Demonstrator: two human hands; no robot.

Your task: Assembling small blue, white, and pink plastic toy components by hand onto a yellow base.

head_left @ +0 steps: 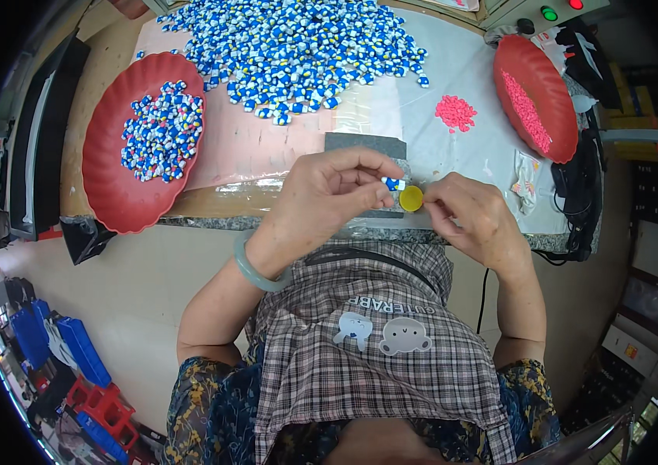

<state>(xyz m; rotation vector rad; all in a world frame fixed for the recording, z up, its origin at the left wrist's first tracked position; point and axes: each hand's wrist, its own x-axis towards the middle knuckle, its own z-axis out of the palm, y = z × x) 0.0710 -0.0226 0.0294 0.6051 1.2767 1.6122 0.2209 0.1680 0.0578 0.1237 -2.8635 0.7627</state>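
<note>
Between the thumb and fingers of my left hand (337, 182) is a small blue-and-white piece (393, 184), held just above the front part of the table. My right hand (472, 217) is closed in a pinch beside a small round yellow disc or shallow cup (411, 199). Its fingertips come right up to the yellow rim; whether they grip it or something tiny is hidden. Under both hands lies a dark grey strip (365, 142). Small bright pink pieces (455, 114) form a loose patch beyond my right hand.
A large heap of blue-and-white pieces (290, 54) covers the far table. At left, a red scalloped dish (102, 155) holds more of them, some with pink parts. Another red dish (558, 101) at right contains pink pieces. A crumpled white wrapper (527, 182) lies near the right edge.
</note>
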